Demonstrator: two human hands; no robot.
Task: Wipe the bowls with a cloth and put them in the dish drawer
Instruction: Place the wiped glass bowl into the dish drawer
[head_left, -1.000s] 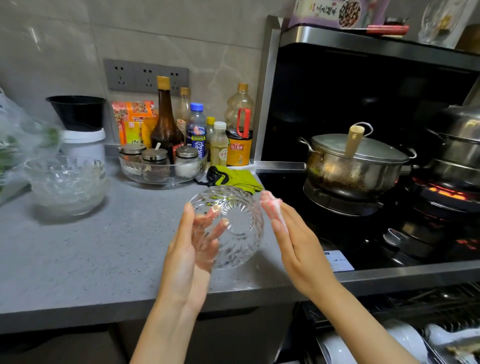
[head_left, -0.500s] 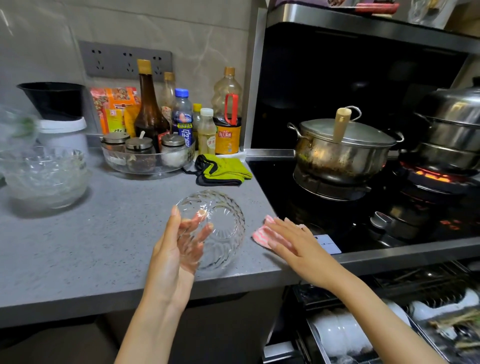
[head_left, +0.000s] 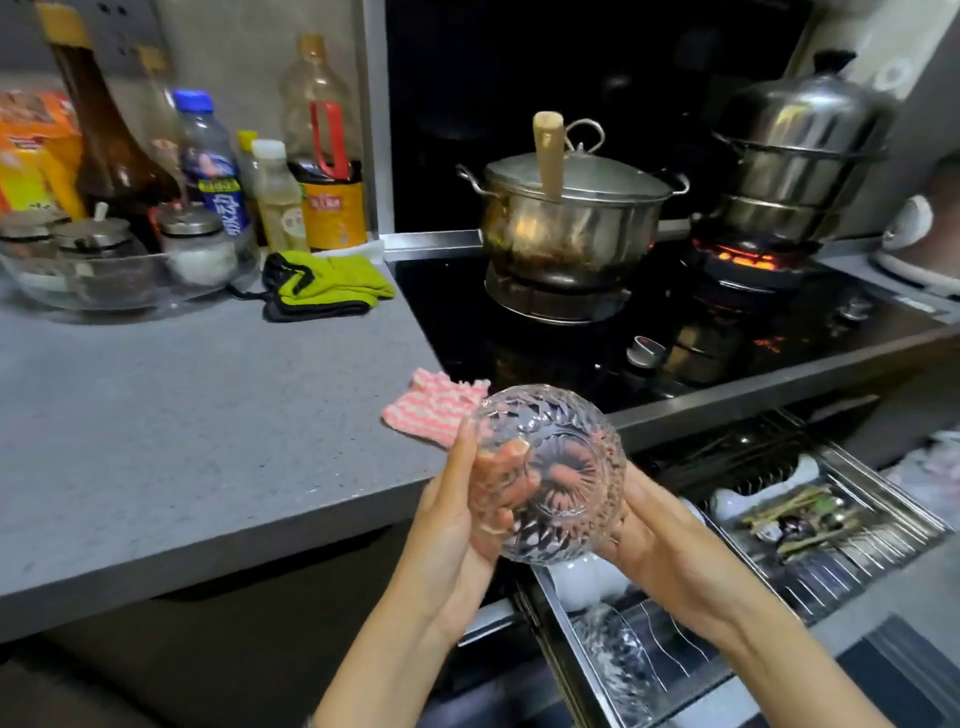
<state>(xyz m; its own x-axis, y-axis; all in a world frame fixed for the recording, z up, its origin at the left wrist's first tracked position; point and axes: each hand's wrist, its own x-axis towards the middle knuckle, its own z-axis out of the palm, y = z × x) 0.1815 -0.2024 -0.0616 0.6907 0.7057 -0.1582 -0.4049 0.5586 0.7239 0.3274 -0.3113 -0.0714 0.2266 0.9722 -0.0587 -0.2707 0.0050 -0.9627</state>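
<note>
We hold the cut-glass bowl (head_left: 550, 478) between both hands: the left hand (head_left: 452, 530) shows its fingers through the glass, the right hand (head_left: 660, 551) cups the other side, above the open dish drawer (head_left: 857, 551). The pink striped cloth (head_left: 434, 408) lies on the counter (head_left: 182, 415).

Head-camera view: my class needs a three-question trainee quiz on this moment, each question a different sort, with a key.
1. True or false: the pink striped cloth lies on the counter.
2. The glass bowl is held by: A the left hand only; B the right hand only; C both hands.
3. Fill in: the glowing burner sits under the ____.
Key: 1 true; 2 C; 3 steamer.
</note>
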